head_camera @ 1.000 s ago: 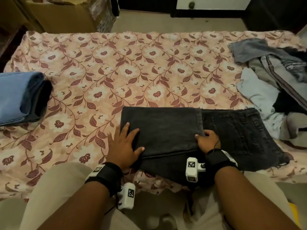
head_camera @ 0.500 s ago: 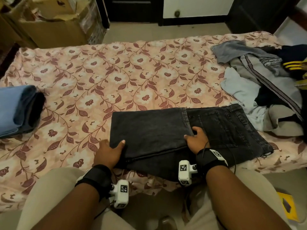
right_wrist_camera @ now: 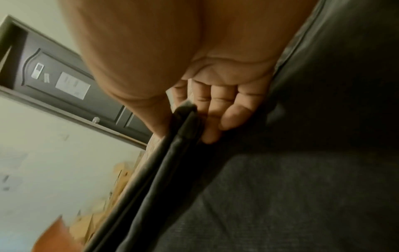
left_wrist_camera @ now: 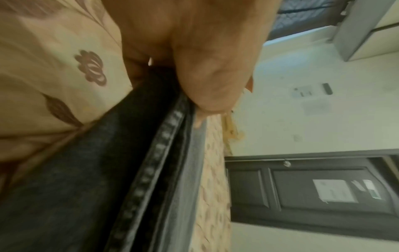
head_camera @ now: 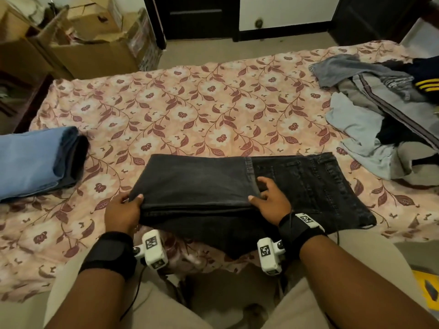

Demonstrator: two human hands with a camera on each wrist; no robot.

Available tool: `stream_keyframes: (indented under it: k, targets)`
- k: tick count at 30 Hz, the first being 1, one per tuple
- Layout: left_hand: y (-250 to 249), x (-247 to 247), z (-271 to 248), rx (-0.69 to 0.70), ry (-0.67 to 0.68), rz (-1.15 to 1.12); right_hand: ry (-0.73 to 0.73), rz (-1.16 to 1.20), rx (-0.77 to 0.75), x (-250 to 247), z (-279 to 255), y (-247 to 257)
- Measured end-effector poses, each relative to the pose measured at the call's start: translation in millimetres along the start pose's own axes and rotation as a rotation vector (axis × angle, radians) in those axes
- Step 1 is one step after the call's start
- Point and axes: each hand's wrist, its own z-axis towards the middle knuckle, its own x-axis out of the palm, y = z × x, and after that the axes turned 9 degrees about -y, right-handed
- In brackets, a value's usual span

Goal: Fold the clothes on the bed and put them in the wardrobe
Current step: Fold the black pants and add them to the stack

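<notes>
While both hands pinch folded leg layer of black jeans [head_camera: 237, 193] at near bed [head_camera: 190, 110] edge, left hand [head_camera: 123, 213] at fold, right hand [head_camera: 269, 203] at hem: second fold underway. Next: carry layer right over waistband, aligned.

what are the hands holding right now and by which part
Both hold the black jeans: the left hand grips the near left corner of the folded-over leg section, the right hand pinches the near right corner, at the hem.
</notes>
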Motion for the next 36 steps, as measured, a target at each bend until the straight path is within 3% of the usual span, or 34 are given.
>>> stream_keyframes:
  k: [2,6,9,12,16,20,23,26,29,31,34,36]
  targets:
    - [14,-7,4,-0.107,0.013,0.133,0.085,-0.063,0.009,12,-6,-1]
    - [20,-1,-4,0.117,0.011,0.309,0.048,-0.104,0.085,23,2,4]
    - [24,7,4,0.036,0.129,0.363,0.022,-0.155,0.154,29,14,7]
    - [25,10,9,0.036,0.243,0.56,0.036,-0.282,0.161,30,21,13]
    - [6,20,3,0.214,0.232,0.775,0.063,-0.459,0.077,21,32,36]
    - [-47,34,4,0.446,0.262,0.504,-0.025,-0.267,0.043,26,68,51]
    - [-84,50,23,0.535,0.204,0.493,-0.065,-0.284,0.039,34,88,53]
    - [-72,60,38,0.572,0.208,0.534,-0.058,-0.331,-0.023,36,94,53]
    - [-49,76,31,0.687,0.343,0.547,-0.136,-0.32,-0.043,35,99,52]
    - [-33,90,20,0.8,0.449,0.678,-0.201,-0.325,-0.028,36,95,51]
    - [-10,107,9,0.772,0.529,0.929,-0.263,-0.577,-0.317,61,67,59]
    - [0,113,12,0.737,0.507,0.962,-0.038,-0.775,-0.426,84,47,57]
